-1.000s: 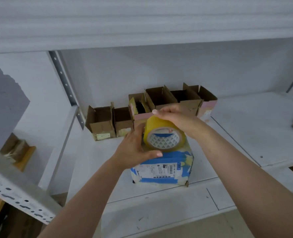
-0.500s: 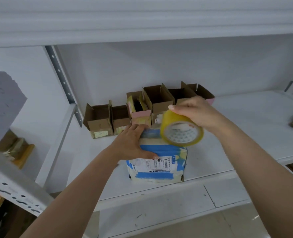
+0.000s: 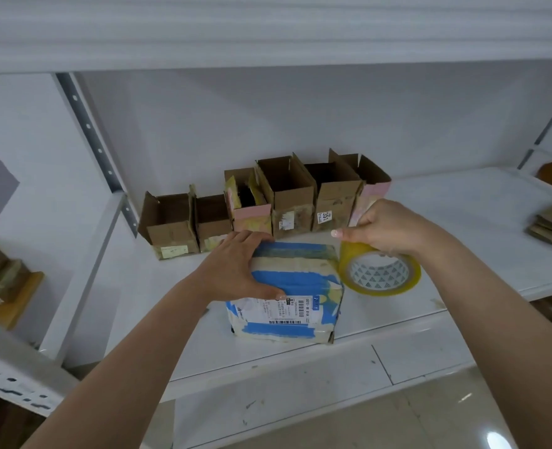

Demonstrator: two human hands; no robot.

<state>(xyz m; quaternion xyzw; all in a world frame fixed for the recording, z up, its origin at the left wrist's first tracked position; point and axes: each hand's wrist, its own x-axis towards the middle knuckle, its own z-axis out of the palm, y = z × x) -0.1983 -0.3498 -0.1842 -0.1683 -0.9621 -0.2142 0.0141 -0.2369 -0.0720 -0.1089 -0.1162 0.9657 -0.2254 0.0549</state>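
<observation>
1. Blue-and-cream taped cardboard parcel sits near the front edge of the white metal shelf.
2. Left hand clasps its upper left corner, fingers curled over the far edge.
3. Right hand grips the yellow-rimmed roll of clear packing tape, just beside the parcel's right side.

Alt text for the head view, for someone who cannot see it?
A person's left hand holds a blue-taped parcel on a white shelf while the right hand grips a yellow tape roll beside it. Open cardboard boxes line the shelf's back.
</observation>
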